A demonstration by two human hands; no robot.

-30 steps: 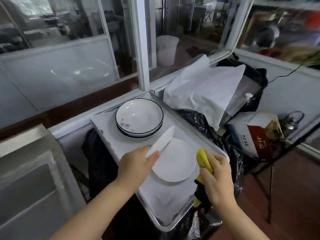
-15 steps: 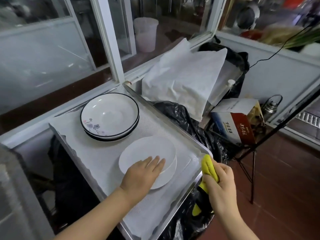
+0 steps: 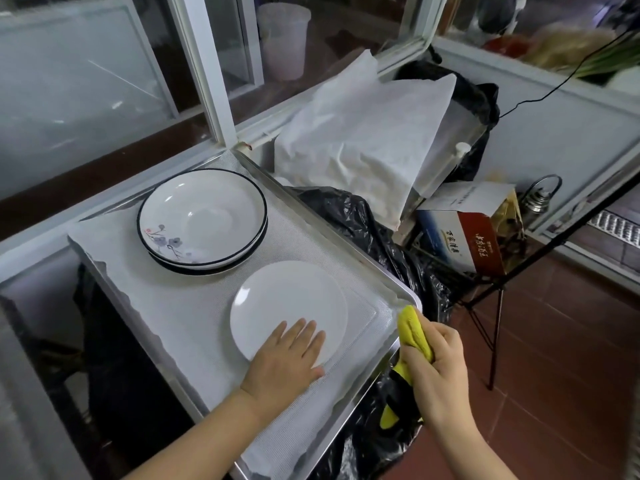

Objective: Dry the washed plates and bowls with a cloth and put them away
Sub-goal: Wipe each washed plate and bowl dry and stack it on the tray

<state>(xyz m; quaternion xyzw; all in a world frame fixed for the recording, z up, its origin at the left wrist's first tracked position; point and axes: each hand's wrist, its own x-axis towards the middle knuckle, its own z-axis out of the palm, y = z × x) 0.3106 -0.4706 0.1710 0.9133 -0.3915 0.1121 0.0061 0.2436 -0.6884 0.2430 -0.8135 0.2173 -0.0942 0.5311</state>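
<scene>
A plain white plate (image 3: 289,299) lies flat on the lined metal tray (image 3: 389,289), near its right side. My left hand (image 3: 289,358) rests on the plate's near edge with fingers straight. Behind it stands a small stack of black-rimmed bowls (image 3: 204,220) with a flower print. My right hand (image 3: 436,372) grips a yellow cloth (image 3: 414,332) just off the tray's right rim.
A black plastic bag (image 3: 367,233) hangs under and beside the tray. White paper sheets (image 3: 363,133) drape over a box behind. A red and white carton (image 3: 467,237) sits on a thin black stand at the right, over a red tiled floor (image 3: 554,358).
My left hand held the white plate tilted on edge, then laid it flat on the tray. It now rests flat on the plate. The right hand keeps the cloth.
</scene>
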